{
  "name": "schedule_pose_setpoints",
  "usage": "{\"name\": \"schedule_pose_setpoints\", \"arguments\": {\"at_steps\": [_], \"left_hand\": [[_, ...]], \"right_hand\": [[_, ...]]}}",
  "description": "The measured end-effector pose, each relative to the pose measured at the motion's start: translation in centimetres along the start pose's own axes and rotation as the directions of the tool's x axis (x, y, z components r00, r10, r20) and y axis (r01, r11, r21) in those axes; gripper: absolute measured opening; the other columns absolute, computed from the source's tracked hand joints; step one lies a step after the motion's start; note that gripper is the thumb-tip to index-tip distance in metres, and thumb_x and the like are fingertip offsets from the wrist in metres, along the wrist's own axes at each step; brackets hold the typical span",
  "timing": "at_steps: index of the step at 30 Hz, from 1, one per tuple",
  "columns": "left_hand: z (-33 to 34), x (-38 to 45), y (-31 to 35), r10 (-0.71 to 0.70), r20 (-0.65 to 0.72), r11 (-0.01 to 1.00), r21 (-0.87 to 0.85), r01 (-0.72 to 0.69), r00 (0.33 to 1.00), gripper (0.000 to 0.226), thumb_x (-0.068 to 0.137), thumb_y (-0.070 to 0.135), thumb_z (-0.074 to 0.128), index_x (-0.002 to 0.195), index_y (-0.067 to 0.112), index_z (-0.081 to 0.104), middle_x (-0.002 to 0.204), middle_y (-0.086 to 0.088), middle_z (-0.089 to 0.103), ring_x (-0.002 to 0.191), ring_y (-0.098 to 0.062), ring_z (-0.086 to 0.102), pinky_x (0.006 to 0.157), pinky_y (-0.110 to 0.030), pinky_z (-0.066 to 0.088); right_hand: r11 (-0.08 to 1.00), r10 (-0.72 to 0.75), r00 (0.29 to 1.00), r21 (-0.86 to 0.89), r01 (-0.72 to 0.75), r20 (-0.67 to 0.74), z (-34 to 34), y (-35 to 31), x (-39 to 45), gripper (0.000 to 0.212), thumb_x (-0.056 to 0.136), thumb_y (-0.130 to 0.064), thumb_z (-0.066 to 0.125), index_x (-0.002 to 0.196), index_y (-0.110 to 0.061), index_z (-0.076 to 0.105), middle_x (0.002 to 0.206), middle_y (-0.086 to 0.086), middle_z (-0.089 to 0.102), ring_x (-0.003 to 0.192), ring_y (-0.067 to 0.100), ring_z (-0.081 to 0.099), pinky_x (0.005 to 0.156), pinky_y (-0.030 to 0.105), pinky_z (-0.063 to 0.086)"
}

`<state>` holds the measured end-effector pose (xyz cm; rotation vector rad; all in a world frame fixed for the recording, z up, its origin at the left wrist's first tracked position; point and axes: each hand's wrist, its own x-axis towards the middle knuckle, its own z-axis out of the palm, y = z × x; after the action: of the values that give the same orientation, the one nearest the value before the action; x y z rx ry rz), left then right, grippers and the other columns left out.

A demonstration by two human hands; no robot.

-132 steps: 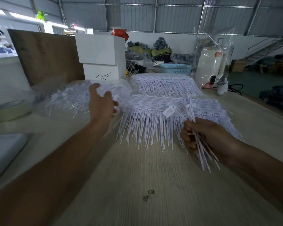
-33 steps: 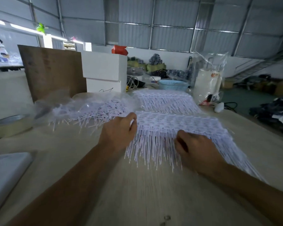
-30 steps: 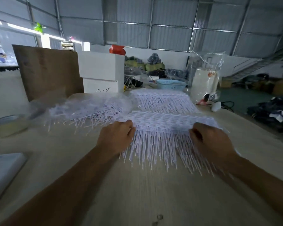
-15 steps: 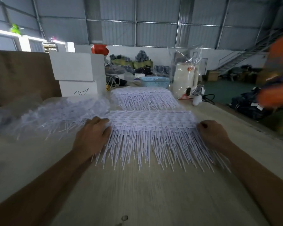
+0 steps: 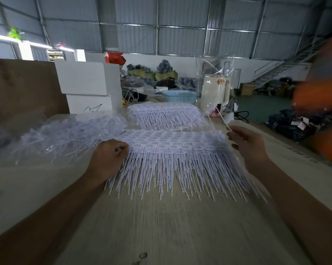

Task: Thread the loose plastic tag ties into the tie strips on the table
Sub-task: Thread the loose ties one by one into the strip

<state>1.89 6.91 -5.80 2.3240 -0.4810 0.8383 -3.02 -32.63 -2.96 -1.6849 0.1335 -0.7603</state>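
On table, left hand (image 5: 108,159) presses tie strip (image 5: 172,142); right hand (image 5: 246,144) pinches loose tie (image 5: 217,111); printing unreadable

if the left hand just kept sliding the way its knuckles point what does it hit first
Most likely the left hand, which rests at the left end of the near white strip of plastic tag ties, would run into that strip's band of tag heads at once. Depth is hard to judge, so this is a guess.

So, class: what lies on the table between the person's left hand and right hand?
In the head view, the near tie strip with its fringe of white ties spans the stretch from the left hand to the right hand.
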Motion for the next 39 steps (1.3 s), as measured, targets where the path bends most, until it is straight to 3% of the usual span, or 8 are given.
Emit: {"name": "schedule_pose_setpoints", "arguments": {"at_steps": [8,12,16,19,23,28,35,39], "left_hand": [[-0.7,-0.3,0.5,-0.145,-0.039,0.981,-0.134,0.139,0.989,0.013,0.086,0.006,0.074,0.098,0.012,0.078,0.098,-0.003,0.075,0.087,-0.018,0.069,0.078,-0.004,0.041],[-0.9,-0.2,1.4,-0.115,-0.053,0.986,-0.129,0.107,0.992,0.037,0.086,0.011,0.076,0.12,0.02,0.068,0.12,-0.006,0.065,0.105,-0.027,0.061,0.095,-0.039,0.049],[-1.0,-0.4,3.0,-0.161,-0.069,0.967,-0.211,0.144,0.984,0.029,0.09,0.016,0.072,0.119,0.023,0.066,0.102,-0.001,0.067,0.09,-0.016,0.063,0.088,-0.035,0.052],[-1.1,-0.5,3.9,-0.296,-0.05,0.886,-0.388,0.255,0.954,0.02,0.091,0.013,0.071,0.105,0.027,0.069,0.074,0.003,0.069,0.069,-0.01,0.065,0.078,-0.036,0.056],[-1.9,-0.2,4.5,-0.416,0.074,0.676,-0.641,0.362,0.907,0.037,0.087,0.004,0.073,0.116,0.025,0.063,0.072,-0.001,0.071,0.066,-0.012,0.066,0.075,-0.04,0.057],[-3.5,-0.1,5.1,-0.328,-0.087,0.769,-0.602,0.212,0.941,0.042,0.084,-0.003,0.063,0.109,0.029,0.059,0.077,-0.013,0.063,0.064,-0.017,0.058,0.063,-0.039,0.048],[-4.8,0.0,5.8,-0.28,-0.197,0.793,-0.599,0.111,0.94,0.024,0.094,0.006,0.059,0.101,0.025,0.072,0.06,-0.005,0.063,0.054,-0.016,0.055,0.055,-0.028,0.041],[-4.8,-0.3,6.0,-0.255,-0.23,0.824,-0.56,0.086,0.939,0.014,0.098,0.016,0.061,0.101,0.021,0.075,0.056,-0.004,0.061,0.051,-0.017,0.055,0.055,-0.031,0.046]], "right_hand": [[0.868,-0.118,0.866,0.474,-0.148,0.486,-1.3,-3.2,-1.4,0.025,0.094,-0.004,0.057,0.112,-0.012,0.073,0.137,0.009,0.062,0.129,0.026,0.057,0.098,0.035,0.053],[0.82,-0.173,0.687,0.489,-0.296,0.706,-2.7,-3.9,-2.3,0.014,0.088,-0.009,0.072,0.102,-0.009,0.075,0.132,0.013,0.064,0.129,0.033,0.057,0.099,0.044,0.051],[0.893,-0.146,0.576,0.358,-0.273,0.804,-3.6,-4.1,-2.8,0.02,0.079,-0.02,0.085,0.093,-0.008,0.077,0.111,0.016,0.072,0.108,0.031,0.068,0.097,0.049,0.053],[0.908,-0.114,0.579,0.321,-0.269,0.808,-4.0,-4.0,-2.8,0.023,0.077,-0.023,0.087,0.092,-0.008,0.077,0.104,0.016,0.072,0.101,0.03,0.07,0.093,0.047,0.055],[0.911,-0.098,0.657,0.333,-0.243,0.747,-4.1,-3.5,-2.4,0.012,0.089,-0.014,0.071,0.098,-0.007,0.076,0.104,0.015,0.072,0.101,0.027,0.069,0.092,0.045,0.055],[0.878,-0.068,0.802,0.418,-0.235,0.594,-3.9,-3.7,-1.9,0.023,0.092,-0.012,0.053,0.094,-0.018,0.074,0.105,0.007,0.074,0.095,0.019,0.071,0.086,0.037,0.058],[0.889,-0.043,0.825,0.399,-0.227,0.564,-3.4,-4.0,-2.2,0.019,0.092,-0.014,0.052,0.094,-0.018,0.071,0.09,0.008,0.071,0.085,0.019,0.068,0.082,0.034,0.059],[0.913,-0.054,0.768,0.344,-0.221,0.638,-3.6,-4.0,-2.2,0.026,0.091,-0.015,0.062,0.116,-0.015,0.068,0.107,0.014,0.07,0.099,0.025,0.068,0.088,0.04,0.057]]}}
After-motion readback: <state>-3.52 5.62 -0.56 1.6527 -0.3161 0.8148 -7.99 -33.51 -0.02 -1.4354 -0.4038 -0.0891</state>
